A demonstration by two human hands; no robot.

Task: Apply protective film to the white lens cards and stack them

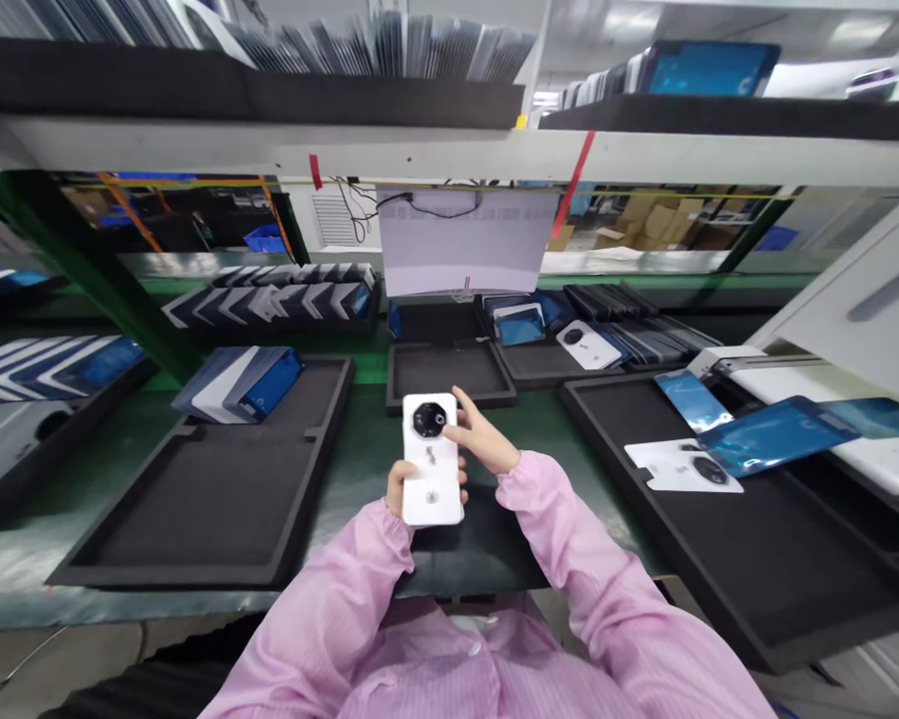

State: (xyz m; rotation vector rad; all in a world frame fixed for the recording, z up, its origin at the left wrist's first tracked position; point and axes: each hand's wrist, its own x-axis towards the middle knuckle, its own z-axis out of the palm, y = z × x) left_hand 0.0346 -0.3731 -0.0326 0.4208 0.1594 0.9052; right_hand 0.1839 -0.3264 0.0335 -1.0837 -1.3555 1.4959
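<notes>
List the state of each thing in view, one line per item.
White phone back cover: held upright, camera ring up.
Left hand: gripping the cover's lower end.
Right hand: fingers touching the cover's right edge.
Left black tray: covers stacked at far end.
Right black tray: blue films lying flat.

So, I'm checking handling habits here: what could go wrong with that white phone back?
The white phone back is held above the bench only by the left hand, so it might slip. The right hand fingers touch its edge near the black camera ring, possibly leaving smudges.
</notes>
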